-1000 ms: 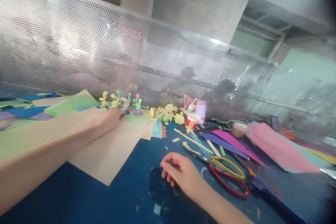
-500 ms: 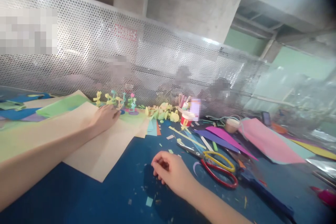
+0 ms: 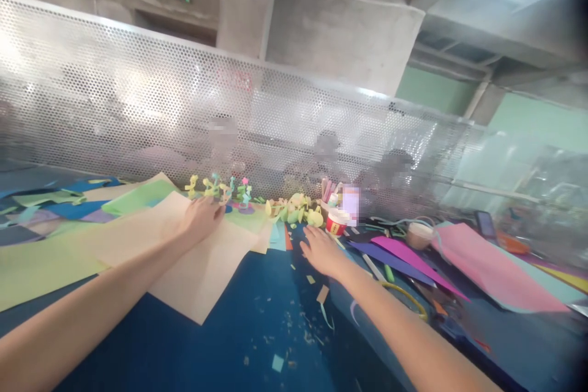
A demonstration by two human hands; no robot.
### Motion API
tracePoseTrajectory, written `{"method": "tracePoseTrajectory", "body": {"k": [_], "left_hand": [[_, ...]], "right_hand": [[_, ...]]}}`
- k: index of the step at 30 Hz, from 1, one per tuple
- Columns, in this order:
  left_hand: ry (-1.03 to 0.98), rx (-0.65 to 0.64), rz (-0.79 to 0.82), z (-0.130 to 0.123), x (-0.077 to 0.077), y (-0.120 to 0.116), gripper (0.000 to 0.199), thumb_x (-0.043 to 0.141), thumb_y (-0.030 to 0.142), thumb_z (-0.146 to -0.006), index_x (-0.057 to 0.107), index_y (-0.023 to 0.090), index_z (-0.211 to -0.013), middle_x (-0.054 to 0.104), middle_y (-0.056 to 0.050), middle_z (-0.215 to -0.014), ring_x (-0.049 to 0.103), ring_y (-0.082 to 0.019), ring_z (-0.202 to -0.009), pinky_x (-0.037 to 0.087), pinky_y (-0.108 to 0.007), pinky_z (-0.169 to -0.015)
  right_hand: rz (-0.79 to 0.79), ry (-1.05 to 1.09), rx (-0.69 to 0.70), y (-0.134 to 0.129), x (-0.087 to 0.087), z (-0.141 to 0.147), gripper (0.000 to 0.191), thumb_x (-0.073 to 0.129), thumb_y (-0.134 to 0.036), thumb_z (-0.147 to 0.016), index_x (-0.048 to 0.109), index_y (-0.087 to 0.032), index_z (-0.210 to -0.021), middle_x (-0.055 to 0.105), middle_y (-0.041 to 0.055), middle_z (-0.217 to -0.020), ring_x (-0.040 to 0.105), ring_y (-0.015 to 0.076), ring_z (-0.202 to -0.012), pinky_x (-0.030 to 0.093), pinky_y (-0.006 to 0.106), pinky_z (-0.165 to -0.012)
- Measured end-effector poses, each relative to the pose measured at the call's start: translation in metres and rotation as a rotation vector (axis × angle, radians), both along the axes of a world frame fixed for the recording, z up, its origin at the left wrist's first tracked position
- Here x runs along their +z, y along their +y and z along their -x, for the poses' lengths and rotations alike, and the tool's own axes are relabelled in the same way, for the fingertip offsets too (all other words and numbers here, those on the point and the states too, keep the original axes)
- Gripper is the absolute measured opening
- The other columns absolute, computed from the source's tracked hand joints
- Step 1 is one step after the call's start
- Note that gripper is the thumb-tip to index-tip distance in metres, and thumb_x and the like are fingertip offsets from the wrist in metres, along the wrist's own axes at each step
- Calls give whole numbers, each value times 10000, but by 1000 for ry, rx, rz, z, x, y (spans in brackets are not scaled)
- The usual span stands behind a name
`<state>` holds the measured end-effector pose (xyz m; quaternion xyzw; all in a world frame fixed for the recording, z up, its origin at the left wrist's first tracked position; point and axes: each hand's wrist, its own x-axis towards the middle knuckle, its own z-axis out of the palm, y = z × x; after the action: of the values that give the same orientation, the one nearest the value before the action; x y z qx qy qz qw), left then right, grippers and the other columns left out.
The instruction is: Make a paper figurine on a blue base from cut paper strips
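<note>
My left hand (image 3: 204,217) rests at the far end of a cream paper sheet (image 3: 206,263), its fingers loosely stretched out beside a row of small paper figures (image 3: 247,194). Whether the fingertips touch a figure cannot be seen. My right hand (image 3: 323,251) reaches over the blue table with fingers apart and nothing in them. Just ahead of it are a heap of yellow-green paper pieces (image 3: 294,208) and a red and white paper cup (image 3: 337,222). Scissors with a yellow handle loop (image 3: 416,300) lie partly hidden under my right forearm.
On the right are purple and magenta sheets (image 3: 413,260), a pink sheet (image 3: 496,266), a brown cup (image 3: 419,234) and a phone (image 3: 484,224). Coloured paper (image 3: 46,266) covers the left side. Scraps (image 3: 277,362) dot the table. A perforated metal screen (image 3: 285,116) stands behind, with people beyond it.
My right hand has moved forward from beside the scissors toward the cup, and its curled fingers have spread. My left hand stays by the figures. The view has tilted up.
</note>
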<state>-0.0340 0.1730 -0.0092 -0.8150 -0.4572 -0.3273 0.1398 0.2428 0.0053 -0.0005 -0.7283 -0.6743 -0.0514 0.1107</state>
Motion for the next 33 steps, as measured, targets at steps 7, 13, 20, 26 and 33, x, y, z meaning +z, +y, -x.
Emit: {"method": "tracePoseTrajectory", "body": {"k": [7,13,20,26,33], "left_hand": [[5,11,-45,0,-2,2,405,319,350,-861,612,201,-624,555,-110,-760,541,-262,-790,371,-396,-775],[47,28,-27,1,-3,6,402,338,363,-858,601,195,-606,552,-92,-755,547,-240,-767,375,-370,-760],[75,30,-14,2,-1,5,412,324,361,-862,627,196,-638,568,-86,-767,548,-231,-755,378,-353,-762],[91,41,-23,1,-2,5,428,314,360,-867,636,199,-637,572,-89,-769,551,-234,-773,377,-350,-765],[98,30,-15,0,-2,5,427,332,352,-865,624,191,-599,565,-88,-755,549,-235,-802,373,-343,-757]], "right_hand": [[9,-23,-25,33,-5,-11,300,513,-314,-869,530,-163,-1128,526,79,-1200,515,232,-1072,400,473,-902],[35,37,100,19,6,-13,263,461,-352,-892,623,-146,-910,649,44,-949,604,167,-893,457,380,-823],[-36,45,113,27,9,-12,298,420,-304,-913,545,-176,-1151,571,83,-1187,520,212,-1093,391,404,-926],[-54,-33,8,40,-1,-14,285,500,-304,-878,533,-176,-1130,530,78,-1199,514,227,-1075,397,471,-911],[-57,-79,-6,25,8,-20,287,487,-317,-878,552,-177,-1120,571,74,-1153,533,205,-1045,405,404,-900]]}}
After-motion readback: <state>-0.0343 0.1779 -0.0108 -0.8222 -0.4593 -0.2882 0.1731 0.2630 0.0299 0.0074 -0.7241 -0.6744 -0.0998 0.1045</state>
